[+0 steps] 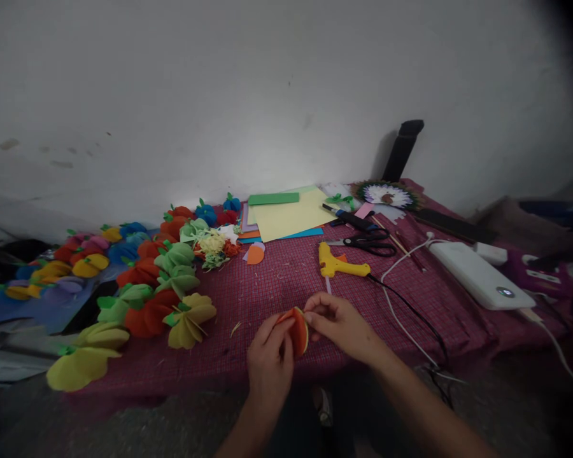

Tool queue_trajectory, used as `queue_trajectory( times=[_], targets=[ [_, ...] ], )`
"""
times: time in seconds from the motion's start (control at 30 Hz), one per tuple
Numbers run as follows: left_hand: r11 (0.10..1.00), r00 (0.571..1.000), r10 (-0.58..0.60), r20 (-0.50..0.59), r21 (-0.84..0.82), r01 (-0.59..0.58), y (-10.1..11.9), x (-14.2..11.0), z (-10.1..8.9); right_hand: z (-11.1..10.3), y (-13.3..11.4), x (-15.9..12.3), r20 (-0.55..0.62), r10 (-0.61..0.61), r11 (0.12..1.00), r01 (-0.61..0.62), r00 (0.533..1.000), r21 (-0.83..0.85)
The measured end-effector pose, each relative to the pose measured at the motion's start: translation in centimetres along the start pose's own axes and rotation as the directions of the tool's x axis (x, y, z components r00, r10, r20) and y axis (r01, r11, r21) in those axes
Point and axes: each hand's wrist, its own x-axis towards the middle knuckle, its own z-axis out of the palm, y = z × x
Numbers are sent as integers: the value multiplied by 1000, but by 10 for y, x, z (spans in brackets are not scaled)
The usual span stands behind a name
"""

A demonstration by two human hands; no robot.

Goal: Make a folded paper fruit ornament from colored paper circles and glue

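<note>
Near the table's front edge, my left hand [271, 353] is closed around a folded orange paper piece [298, 334] with a yellowish edge. My right hand [337, 323] pinches at the right edge of the same piece, its thumb and fingertips together. Just beyond my right hand lies a yellow glue gun [346, 266], its glue stick pointing toward me. Left of my hands stand several finished paper pumpkins [188, 320] in yellow, green, orange and blue. Cut orange paper rounds [255, 254] lie farther back on the cloth.
Coloured paper sheets [291, 217] lie against the wall. Behind the glue gun are black scissors [367, 243] and a utility knife [351, 217]. A white power bank [480, 273] and cables [405, 315] occupy the right. Paper shreds [214, 247] are heaped beside the pumpkins on the checked tablecloth [210, 366].
</note>
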Motion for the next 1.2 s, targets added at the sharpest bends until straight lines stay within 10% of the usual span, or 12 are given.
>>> queue_trajectory(
  times=[0.53, 1.2],
  targets=[
    [999, 999, 32, -16, -35, -32, 1, -9, 4, 1, 3, 2, -25, 94, 992, -92, 995, 83],
    [852, 923, -325, 209, -358, 381, 10, 1, -4, 6, 6, 3, -86, -83, 996, 81, 993, -30]
  ],
)
